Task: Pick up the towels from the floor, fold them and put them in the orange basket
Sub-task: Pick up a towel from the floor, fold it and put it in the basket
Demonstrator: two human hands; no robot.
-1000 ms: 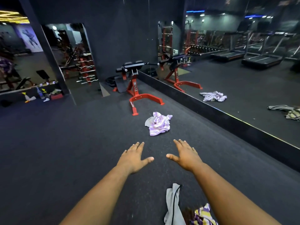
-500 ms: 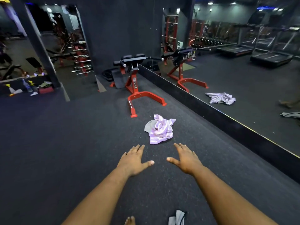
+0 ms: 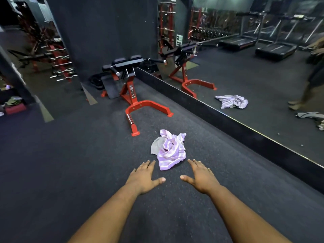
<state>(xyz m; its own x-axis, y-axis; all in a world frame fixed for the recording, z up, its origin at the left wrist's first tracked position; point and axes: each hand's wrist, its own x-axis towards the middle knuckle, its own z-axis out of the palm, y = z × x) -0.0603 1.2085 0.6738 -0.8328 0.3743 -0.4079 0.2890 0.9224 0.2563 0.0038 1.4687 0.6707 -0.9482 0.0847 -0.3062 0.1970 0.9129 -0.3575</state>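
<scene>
A crumpled purple-and-white striped towel [image 3: 171,149] lies on the dark gym floor, with a grey cloth [image 3: 156,146] tucked under its left side. My left hand [image 3: 144,178] stretches out palm down, fingers straight, just short of the towel's near left corner. My right hand [image 3: 201,178] is held the same way on the near right of the towel. Neither hand touches the towel. No orange basket is in view.
A red-framed exercise bench [image 3: 133,88] stands just beyond the towel. A wall mirror [image 3: 263,76] with a black base strip [image 3: 228,123] runs along the right and reflects the towel, treadmills and a person's legs. Racks of bars stand at the far left.
The view has moved forward toward the striped towel, and both outstretched hands are now close to its near edge. The other towels near my feet have dropped out of view.
</scene>
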